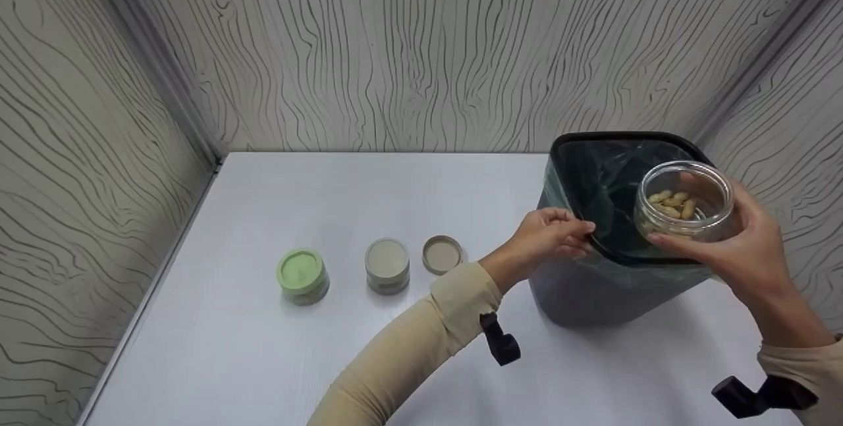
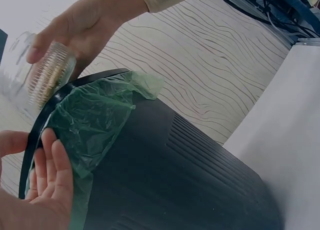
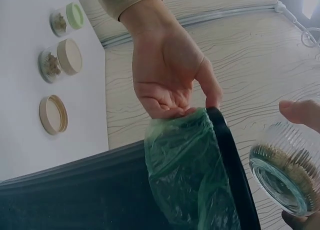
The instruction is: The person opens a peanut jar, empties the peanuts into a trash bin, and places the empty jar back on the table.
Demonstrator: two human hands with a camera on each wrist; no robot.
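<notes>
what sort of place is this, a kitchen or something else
Probably a small staged booth, though little of the room beyond shows: wood-patterned walls close in three sides of a white table, and a lined bin stands right on the tabletop.

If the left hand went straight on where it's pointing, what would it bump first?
The black rim of the bin, which the left hand grips. Beyond that, maybe the jar, but its height is hard to tell.

- left sleeve (image 1: 395,360): beige, kinda wrinkly, wide cuff
- right sleeve (image 1: 807,370): pretty much the same beige
- left wrist gadget (image 1: 503,347): stubby black thing
- right wrist gadget (image 1: 787,393): also black, chunky
</notes>
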